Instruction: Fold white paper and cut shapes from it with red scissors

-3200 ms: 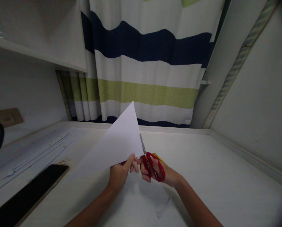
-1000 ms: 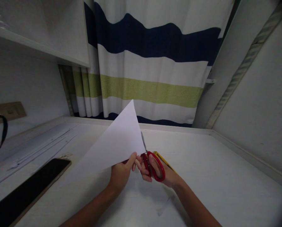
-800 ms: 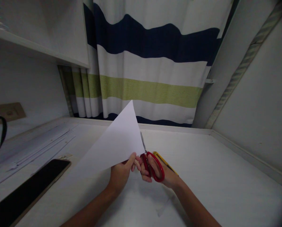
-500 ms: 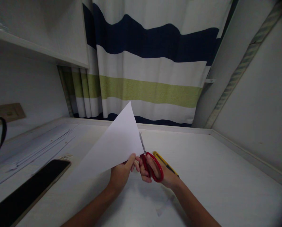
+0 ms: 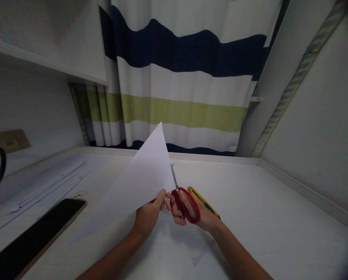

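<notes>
My left hand (image 5: 147,216) pinches the lower right corner of a white sheet of paper (image 5: 139,181), which rises off the desk to a point. My right hand (image 5: 197,214) has its fingers through the red handles of a pair of scissors (image 5: 185,202). The blades point up along the paper's right edge and are mostly hidden behind it. A small paper scrap (image 5: 201,254) lies on the desk under my right forearm.
A yellow utility knife (image 5: 203,200) lies just behind my right hand. A dark phone (image 5: 31,237) rests at the left on the white desk (image 5: 279,217). Paper strips (image 5: 46,186) lie at the far left. A striped curtain (image 5: 180,89) hangs behind.
Hands, paper and scissors keep almost the same pose; the whole group has shifted slightly left and up in view, and the knife shows more behind my right hand.
</notes>
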Demonstrator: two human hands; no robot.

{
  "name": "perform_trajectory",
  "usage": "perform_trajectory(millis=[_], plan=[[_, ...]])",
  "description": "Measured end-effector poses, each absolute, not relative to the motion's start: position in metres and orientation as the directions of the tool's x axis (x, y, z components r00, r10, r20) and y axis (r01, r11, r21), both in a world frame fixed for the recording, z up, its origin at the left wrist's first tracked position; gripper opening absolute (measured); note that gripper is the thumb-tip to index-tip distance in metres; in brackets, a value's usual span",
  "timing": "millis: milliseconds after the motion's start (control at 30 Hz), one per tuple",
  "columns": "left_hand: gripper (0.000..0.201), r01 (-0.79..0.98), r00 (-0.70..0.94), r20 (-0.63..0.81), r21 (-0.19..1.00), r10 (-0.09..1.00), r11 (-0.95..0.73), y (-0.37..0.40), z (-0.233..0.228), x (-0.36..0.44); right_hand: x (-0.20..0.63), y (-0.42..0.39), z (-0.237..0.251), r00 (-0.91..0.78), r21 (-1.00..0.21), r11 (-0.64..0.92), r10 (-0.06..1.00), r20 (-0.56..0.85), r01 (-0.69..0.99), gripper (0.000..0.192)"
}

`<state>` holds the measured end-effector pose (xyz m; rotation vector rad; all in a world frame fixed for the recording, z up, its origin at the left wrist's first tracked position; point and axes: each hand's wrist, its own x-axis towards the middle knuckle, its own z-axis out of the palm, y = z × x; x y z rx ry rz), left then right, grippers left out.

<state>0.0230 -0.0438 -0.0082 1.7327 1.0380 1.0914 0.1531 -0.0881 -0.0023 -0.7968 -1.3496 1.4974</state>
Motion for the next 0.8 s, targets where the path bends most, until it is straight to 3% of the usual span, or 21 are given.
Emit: perform_trajectory(millis=[800], plan=[[0.03,0.171,0.281,0.264,0.932,0.923,-0.319,-0.0448,-0.0053,0.0232,0.155,-0.0855,-0.012,-0.273,-0.974,-0.001,0.96,0.062,-0.226,0.034]])
